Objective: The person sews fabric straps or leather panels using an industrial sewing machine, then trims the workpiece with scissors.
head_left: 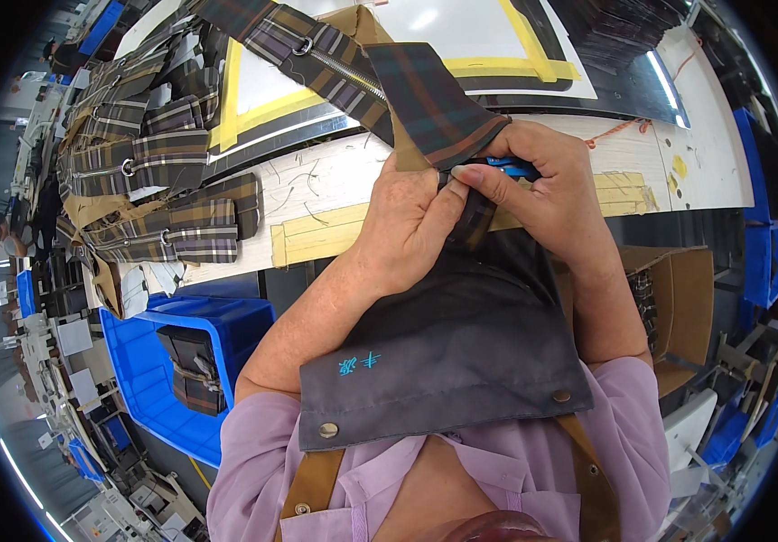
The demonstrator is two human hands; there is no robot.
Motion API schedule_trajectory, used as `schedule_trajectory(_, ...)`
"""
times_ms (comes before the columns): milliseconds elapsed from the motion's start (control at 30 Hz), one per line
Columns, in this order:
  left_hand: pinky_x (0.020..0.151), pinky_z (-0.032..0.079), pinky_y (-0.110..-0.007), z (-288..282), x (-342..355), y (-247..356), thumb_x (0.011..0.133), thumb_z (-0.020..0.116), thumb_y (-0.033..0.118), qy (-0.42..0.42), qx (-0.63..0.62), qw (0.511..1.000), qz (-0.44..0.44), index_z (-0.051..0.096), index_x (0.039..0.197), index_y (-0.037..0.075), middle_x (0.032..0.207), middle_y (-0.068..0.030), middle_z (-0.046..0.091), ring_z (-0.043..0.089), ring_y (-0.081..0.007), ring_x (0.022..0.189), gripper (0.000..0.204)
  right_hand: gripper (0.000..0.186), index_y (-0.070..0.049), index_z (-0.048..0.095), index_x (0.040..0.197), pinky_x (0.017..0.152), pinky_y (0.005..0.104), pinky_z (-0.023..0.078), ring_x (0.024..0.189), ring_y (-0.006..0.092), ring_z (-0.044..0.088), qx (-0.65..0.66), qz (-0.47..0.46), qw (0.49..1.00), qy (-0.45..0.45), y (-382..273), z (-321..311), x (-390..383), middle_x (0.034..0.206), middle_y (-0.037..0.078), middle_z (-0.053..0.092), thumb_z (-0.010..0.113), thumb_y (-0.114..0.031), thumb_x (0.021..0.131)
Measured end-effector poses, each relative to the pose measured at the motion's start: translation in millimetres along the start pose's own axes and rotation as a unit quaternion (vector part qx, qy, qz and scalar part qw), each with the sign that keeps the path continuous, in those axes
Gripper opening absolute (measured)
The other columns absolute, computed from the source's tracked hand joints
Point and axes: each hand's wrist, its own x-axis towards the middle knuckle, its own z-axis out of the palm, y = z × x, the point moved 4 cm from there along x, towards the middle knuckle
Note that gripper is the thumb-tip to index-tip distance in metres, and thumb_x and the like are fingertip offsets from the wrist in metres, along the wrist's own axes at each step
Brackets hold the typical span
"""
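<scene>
A strip of plaid fabric with a zipper and metal ring [330, 72] crosses the upper middle, joined by a dark green and red plaid piece [425, 95] and tan backing [407, 154]. My left hand [407, 221] is closed on the fabric's near end, thumb against it. My right hand [542, 185] is closed round a blue and black small tool [513, 166], probably thread snips, its thumb pinching at the fabric beside my left thumb. A dark plaid end [479, 217] hangs below my hands over my grey apron [443, 325]. The tool's tip is hidden.
Stacked plaid zipper strips [149, 158] lie left on the worktable [298, 181]. A white board [425, 23] with yellow tape is behind. A blue bin [127, 352] stands lower left, a cardboard box [687, 307] at right. A co-worker [5, 235] is at far left.
</scene>
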Motion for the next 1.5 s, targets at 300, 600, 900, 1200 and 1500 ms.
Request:
schedule_trajectory(300, 0.089, 0.042, -0.048, 0.7, 3.6, 9.0, 0.097, 0.05, 0.015, 0.037, -0.001, 0.996, 0.086, 0.066, 0.092, 0.001, 0.098, -0.0189, 0.066, 0.057, -0.0409, 0.096, 0.022, 0.029, -0.002, 0.071, 0.083, 0.056, 0.0322, 0.044, 0.061, 0.022, 0.059, -0.02, -0.002, 1.0, 0.008, 2.9, -0.8, -3.7, 0.069, 0.009, 0.062, 0.083, -0.028, 0.081)
schedule_trajectory(600, 0.086, 0.038, -0.04, 16.7, -4.3, 31.0, 0.099, 0.048, 0.017, -0.051, 0.112, 0.966, 0.225, 0.061, 0.075, 0.008, 0.078, -0.0102, 0.062, 0.056, -0.0328, 0.086, 0.029, 0.03, -0.002, 0.069, 0.077, 0.057, 0.0336, 0.046, 0.059, 0.0241, 0.06, -0.026, 0.07, 0.99, 0.122, 14.2, -25.4, 13.9, 0.069, 0.01, 0.063, 0.08, -0.029, 0.084)
schedule_trajectory(900, 0.071, 0.043, -0.023, -33.9, -24.6, -5.2, 0.103, 0.06, 0.027, 0.216, -0.027, 0.976, 0.01, 0.065, 0.108, 0.0, 0.087, 0.0007, 0.066, 0.052, -0.0053, 0.078, 0.028, 0.04, -0.002, 0.068, 0.085, 0.061, 0.0314, 0.047, 0.065, 0.0183, 0.059, -0.134, 0.059, 0.986, 0.075, 39.4, -56.3, -11.3, 0.071, 0.005, 0.061, 0.09, -0.032, 0.071)
schedule_trajectory(1200, 0.073, 0.046, -0.018, -49.4, -15.2, 6.9, 0.094, 0.075, 0.017, 0.292, -0.235, 0.924, 0.079, 0.069, 0.114, 0.0, 0.092, -0.0006, 0.069, 0.059, -0.0039, 0.081, 0.027, 0.048, -0.007, 0.072, 0.111, 0.057, 0.0302, 0.048, 0.059, 0.0136, 0.059, -0.35, 0.2, 0.856, 0.323, 128.9, -252.4, -28.3, 0.073, 0.004, 0.063, 0.077, -0.048, 0.086)
schedule_trajectory(1500, 0.072, 0.052, -0.024, -18.8, 3.3, 34.2, 0.089, 0.076, 0.007, 0.213, -0.09, 0.969, 0.086, 0.072, 0.102, 0.002, 0.089, -0.0065, 0.074, 0.068, -0.011, 0.079, 0.015, 0.054, -0.007, 0.064, 0.132, 0.099, 0.0424, 0.046, 0.109, 0.0362, 0.063, -0.49, 0.091, 0.827, 0.258, 106.9, -207.4, -23.0, 0.123, 0.019, 0.067, 0.064, -0.046, 0.094)
